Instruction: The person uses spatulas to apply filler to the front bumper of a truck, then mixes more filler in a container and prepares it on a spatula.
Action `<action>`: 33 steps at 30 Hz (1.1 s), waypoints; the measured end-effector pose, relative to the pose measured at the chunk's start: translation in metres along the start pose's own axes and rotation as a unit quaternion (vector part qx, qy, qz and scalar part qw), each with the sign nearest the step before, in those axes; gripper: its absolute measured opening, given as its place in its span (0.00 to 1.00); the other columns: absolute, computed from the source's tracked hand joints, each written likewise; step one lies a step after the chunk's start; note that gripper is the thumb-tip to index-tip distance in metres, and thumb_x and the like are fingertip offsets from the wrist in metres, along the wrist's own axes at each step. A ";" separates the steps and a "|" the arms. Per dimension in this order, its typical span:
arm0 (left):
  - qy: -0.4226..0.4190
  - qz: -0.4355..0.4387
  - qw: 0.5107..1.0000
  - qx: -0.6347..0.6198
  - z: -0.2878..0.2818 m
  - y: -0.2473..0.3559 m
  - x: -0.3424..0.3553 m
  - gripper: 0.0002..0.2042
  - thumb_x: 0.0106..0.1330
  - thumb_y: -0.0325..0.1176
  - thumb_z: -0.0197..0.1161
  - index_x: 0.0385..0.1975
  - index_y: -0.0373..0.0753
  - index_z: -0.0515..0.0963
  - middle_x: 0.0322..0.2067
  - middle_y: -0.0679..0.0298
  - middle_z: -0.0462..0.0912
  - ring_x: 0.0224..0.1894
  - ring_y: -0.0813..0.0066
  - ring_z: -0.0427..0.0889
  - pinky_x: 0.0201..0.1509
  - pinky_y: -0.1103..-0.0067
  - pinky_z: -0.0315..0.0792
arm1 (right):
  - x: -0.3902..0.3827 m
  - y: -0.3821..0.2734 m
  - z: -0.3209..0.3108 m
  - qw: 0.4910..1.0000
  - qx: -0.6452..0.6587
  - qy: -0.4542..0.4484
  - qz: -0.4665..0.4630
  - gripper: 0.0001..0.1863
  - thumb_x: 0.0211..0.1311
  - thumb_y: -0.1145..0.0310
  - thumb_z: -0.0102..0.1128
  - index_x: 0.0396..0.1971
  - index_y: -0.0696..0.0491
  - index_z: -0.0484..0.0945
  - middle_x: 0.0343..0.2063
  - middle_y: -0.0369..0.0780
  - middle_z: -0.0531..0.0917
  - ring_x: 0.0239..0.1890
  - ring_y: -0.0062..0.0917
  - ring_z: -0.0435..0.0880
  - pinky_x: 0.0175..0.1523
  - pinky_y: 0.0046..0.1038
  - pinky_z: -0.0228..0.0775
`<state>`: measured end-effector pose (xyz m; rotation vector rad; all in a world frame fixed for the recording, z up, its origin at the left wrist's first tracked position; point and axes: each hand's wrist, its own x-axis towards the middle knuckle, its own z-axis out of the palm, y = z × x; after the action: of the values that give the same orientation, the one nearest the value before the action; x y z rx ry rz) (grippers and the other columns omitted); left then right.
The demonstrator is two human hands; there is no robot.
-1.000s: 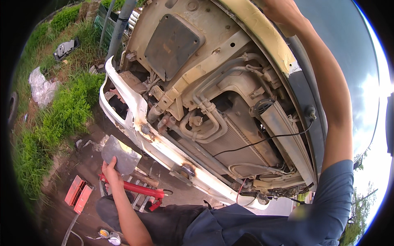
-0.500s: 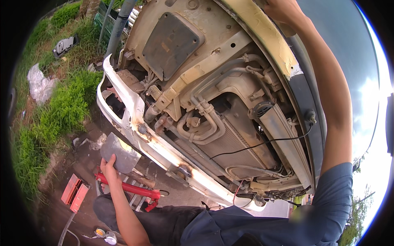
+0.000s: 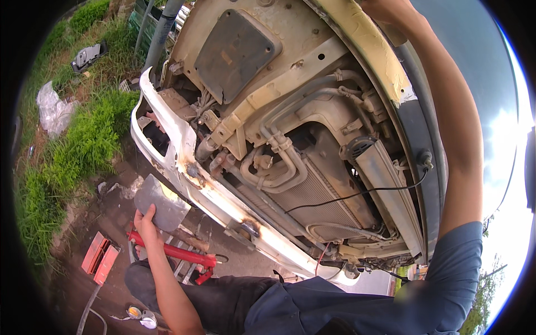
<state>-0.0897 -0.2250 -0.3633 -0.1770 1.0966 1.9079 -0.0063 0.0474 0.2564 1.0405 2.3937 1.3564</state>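
My left hand grips a flat grey board by its lower left edge, thumb on top; a pale yellow smear lies near the board's upper edge. It is held out below and left of the vehicle's white bumper. High up, my right hand is curled at a body panel edge coated in cream-yellow filler. The top of the picture cuts off its fingers, so what they hold cannot be made out. The open front shows a radiator, hoses and a black cable.
A red hydraulic jack lies on the ground by my knee, beside a red metal piece. Two small round tins sit lower down. Grass, a clear plastic bag and a grey pole are at the left.
My left hand and the board have shifted slightly up and left. My right hand remains at the filler-coated edge, with little visible movement.
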 end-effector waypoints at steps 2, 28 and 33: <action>0.000 0.002 1.000 -0.003 0.002 0.002 -0.001 0.16 0.62 0.25 0.64 0.49 0.33 0.74 0.45 0.61 0.81 0.47 0.70 0.80 0.54 0.74 0.72 | -0.001 -0.004 -0.002 1.000 0.012 0.001 0.012 0.15 0.52 0.80 0.53 0.40 0.56 0.80 0.32 0.51 0.83 0.36 0.44 0.83 0.38 0.40 0.76; -0.003 0.003 1.000 -0.003 0.002 0.003 0.003 0.14 0.62 0.24 0.63 0.47 0.33 0.75 0.43 0.61 0.82 0.45 0.71 0.80 0.53 0.75 0.72 | -0.017 -0.011 0.006 0.997 0.048 0.024 0.050 0.18 0.52 0.83 0.51 0.44 0.59 0.78 0.31 0.51 0.83 0.31 0.41 0.83 0.33 0.37 0.76; 0.004 0.004 1.000 -0.003 0.006 0.004 0.004 0.14 0.61 0.24 0.64 0.47 0.33 0.76 0.43 0.61 0.82 0.44 0.72 0.81 0.51 0.76 0.72 | -0.015 -0.009 0.004 0.998 0.002 -0.008 0.069 0.11 0.53 0.81 0.51 0.37 0.62 0.79 0.29 0.53 0.82 0.32 0.44 0.84 0.35 0.39 0.75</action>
<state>-0.0935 -0.2193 -0.3588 -0.1838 1.0988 1.9203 0.0027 0.0370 0.2443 1.2344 2.3513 1.3823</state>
